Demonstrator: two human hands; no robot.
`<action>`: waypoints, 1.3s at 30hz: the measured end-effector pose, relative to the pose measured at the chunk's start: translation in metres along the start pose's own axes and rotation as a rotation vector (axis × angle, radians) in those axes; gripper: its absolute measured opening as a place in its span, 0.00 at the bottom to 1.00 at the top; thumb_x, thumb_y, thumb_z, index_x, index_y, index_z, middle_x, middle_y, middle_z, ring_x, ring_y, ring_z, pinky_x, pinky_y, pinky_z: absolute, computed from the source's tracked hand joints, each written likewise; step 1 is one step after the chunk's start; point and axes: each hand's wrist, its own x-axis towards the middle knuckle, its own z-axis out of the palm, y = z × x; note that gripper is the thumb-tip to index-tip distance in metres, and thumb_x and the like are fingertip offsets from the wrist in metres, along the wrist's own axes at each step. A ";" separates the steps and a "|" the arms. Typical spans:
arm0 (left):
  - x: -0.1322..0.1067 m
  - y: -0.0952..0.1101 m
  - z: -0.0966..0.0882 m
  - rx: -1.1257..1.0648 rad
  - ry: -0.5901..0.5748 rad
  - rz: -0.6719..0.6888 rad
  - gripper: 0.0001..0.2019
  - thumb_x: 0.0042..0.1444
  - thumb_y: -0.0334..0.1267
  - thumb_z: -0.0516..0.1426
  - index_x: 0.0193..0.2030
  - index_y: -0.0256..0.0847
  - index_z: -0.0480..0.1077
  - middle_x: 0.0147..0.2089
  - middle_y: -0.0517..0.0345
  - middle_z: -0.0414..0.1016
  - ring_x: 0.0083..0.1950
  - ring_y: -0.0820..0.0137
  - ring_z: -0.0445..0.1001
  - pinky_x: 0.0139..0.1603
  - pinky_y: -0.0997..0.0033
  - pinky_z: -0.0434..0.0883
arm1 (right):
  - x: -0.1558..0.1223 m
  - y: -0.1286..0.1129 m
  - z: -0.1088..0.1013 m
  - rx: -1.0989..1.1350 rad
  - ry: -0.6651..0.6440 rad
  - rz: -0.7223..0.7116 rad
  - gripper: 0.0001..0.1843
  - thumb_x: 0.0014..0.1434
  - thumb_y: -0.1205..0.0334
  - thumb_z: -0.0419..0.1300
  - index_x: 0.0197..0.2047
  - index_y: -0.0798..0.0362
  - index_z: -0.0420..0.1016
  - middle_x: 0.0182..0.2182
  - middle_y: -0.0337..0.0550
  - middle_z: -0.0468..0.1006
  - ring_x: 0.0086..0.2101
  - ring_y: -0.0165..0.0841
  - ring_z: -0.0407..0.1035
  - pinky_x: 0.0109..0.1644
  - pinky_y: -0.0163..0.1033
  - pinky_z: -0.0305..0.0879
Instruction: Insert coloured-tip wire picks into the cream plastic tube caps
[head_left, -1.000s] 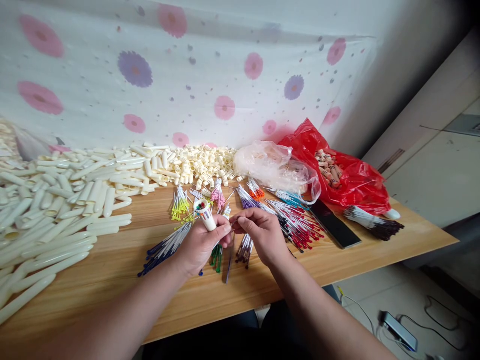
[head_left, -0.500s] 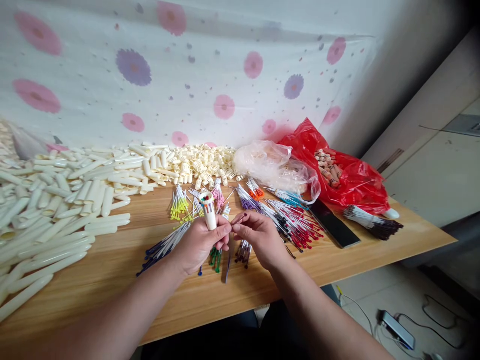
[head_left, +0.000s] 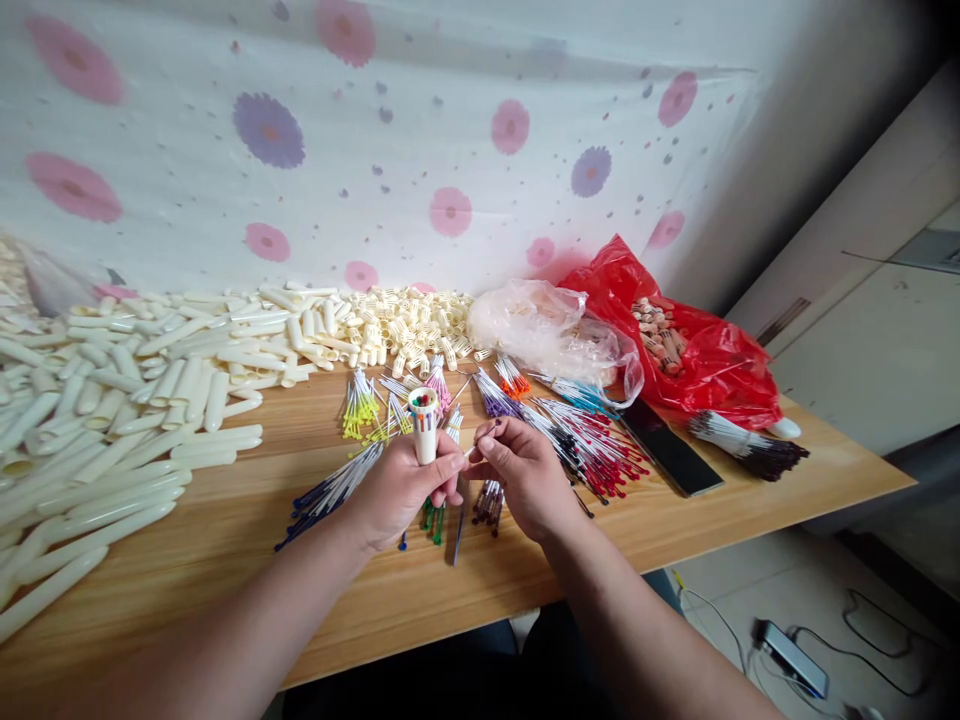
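My left hand (head_left: 401, 490) is closed around an upright, cream multicolour pen barrel (head_left: 425, 440). Coloured pieces show in the barrel's open top and in slots along its side. Close by on the right, my right hand (head_left: 529, 478) pinches a thin pen refill (head_left: 474, 458) with a dark brownish tip piece. The refill's other end reaches towards my left fingertips; whether they grip it too, I cannot tell. Below the hands lie green-tipped refills (head_left: 433, 518) and brown-tipped refills (head_left: 489, 505), partly hidden by my fingers.
Cream pen tubes (head_left: 150, 380) are heaped on the left, small slotted parts (head_left: 420, 325) behind. Red-tipped refills (head_left: 600, 445), a black phone (head_left: 675, 455), a clear plastic bag (head_left: 540, 325) and a red bag (head_left: 720, 365) lie on the right of the wooden table (head_left: 420, 620).
My right hand has shifted slightly right, away from my left, so more of the thin refill shows between them. The pen barrel has moved slightly right and stays in my left hand.
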 end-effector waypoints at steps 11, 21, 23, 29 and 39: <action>0.000 0.001 -0.001 0.069 -0.010 -0.010 0.10 0.51 0.38 0.58 0.23 0.37 0.65 0.17 0.66 0.64 0.18 0.80 0.60 0.25 0.73 0.71 | 0.000 0.003 0.002 -0.006 -0.017 0.002 0.12 0.48 0.58 0.67 0.26 0.53 0.69 0.24 0.34 0.69 0.25 0.25 0.64 0.32 0.34 0.67; -0.001 -0.001 -0.001 -0.039 -0.015 -0.053 0.11 0.50 0.42 0.61 0.26 0.36 0.68 0.17 0.67 0.63 0.19 0.79 0.63 0.26 0.74 0.70 | 0.003 -0.022 -0.023 0.030 0.142 -0.061 0.12 0.45 0.58 0.69 0.25 0.53 0.71 0.24 0.34 0.70 0.23 0.24 0.64 0.32 0.34 0.70; -0.001 -0.001 0.001 -0.055 -0.012 -0.032 0.12 0.51 0.42 0.61 0.25 0.36 0.68 0.19 0.65 0.64 0.20 0.79 0.64 0.28 0.73 0.71 | 0.000 -0.019 -0.017 0.025 0.107 -0.016 0.11 0.44 0.58 0.69 0.25 0.54 0.72 0.25 0.35 0.70 0.24 0.24 0.65 0.31 0.34 0.70; 0.000 -0.003 0.009 -0.123 0.081 -0.009 0.12 0.50 0.43 0.62 0.30 0.35 0.69 0.22 0.62 0.69 0.21 0.78 0.66 0.27 0.72 0.72 | -0.004 -0.005 0.000 0.065 0.101 0.043 0.08 0.41 0.60 0.69 0.25 0.53 0.76 0.27 0.37 0.72 0.28 0.27 0.66 0.34 0.35 0.69; 0.002 -0.006 0.013 -0.202 0.174 -0.106 0.14 0.44 0.42 0.65 0.31 0.34 0.70 0.18 0.67 0.65 0.17 0.81 0.59 0.21 0.78 0.66 | 0.001 0.011 0.006 -0.006 0.188 -0.026 0.04 0.40 0.64 0.67 0.22 0.52 0.76 0.28 0.38 0.71 0.31 0.30 0.66 0.36 0.37 0.66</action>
